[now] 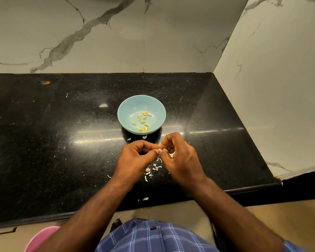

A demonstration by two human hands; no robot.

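A light blue bowl (127, 108) stands on the black counter (53, 142) and holds several small peeled yellowish garlic cloves (142, 122). Just in front of the bowl, my left hand (135, 160) and my right hand (182, 160) meet above the counter. Both pinch one small pale garlic clove (160, 150) between thumb and fingertips. Most of the clove is hidden by the fingers. White peel scraps (150, 171) lie on the counter under and between my hands.
Marble walls rise behind the counter and along its right side (271, 106). The counter's front edge (44, 218) runs below my forearms. A pink round object (38, 239) shows at the lower left, on the floor side. Stray peel flakes (145, 198) lie near the edge.
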